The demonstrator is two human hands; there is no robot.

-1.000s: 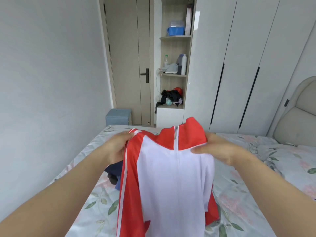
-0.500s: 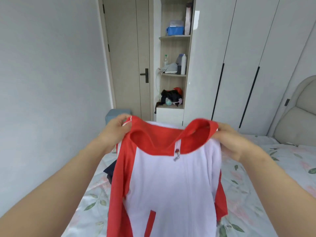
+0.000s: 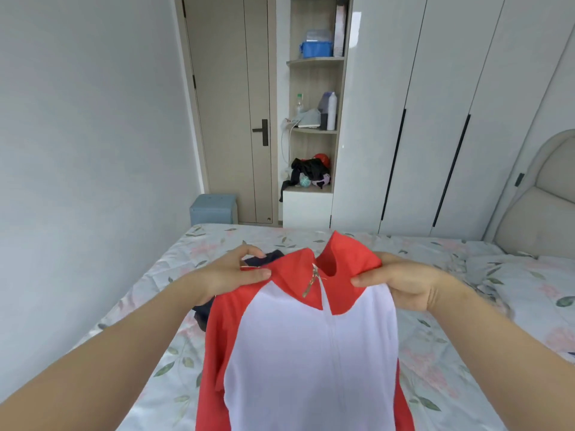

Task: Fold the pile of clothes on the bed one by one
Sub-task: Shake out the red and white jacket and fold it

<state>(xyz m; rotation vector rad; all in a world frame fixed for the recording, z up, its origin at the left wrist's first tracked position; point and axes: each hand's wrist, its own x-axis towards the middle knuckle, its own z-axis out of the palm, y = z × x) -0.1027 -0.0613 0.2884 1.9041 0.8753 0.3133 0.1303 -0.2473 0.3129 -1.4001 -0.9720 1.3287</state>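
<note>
The fingers (image 3: 252, 273) of the left hand (image 3: 239, 273) are curled and pinch the jacket (image 3: 311, 353) at its red shoulder, thumb along the near side of the cloth. The right hand (image 3: 401, 284) does the same at the other shoulder, thumb in front and the other fingers hidden behind the cloth. Between the two grips the red collar (image 3: 351, 253) stands up, and the zip pull (image 3: 311, 283) hangs slanting just below it.

From the fingers the jacket drops towards the person, white front facing the camera, with a red sleeve (image 3: 214, 353) below the left fingers. Its hem runs out of view. The long axis goes from the collar, at the fingers and pointing up and away, down to the hem near the person's body. The jacket is in the air over the bed (image 3: 451, 368); whether its lower part touches the sheet cannot be told.

Just beyond and under the left fingers lies the dark pile (image 3: 267, 256), partly hidden by hand and jacket.

This looks like the start of one fold: the garment is taken up by the shoulders and squared. The next move probably calls for laying it flat on the sheet, likely to the right fingers' side, away from the pile, with the collar kept level so the sleeves can be turned in evenly.
</note>
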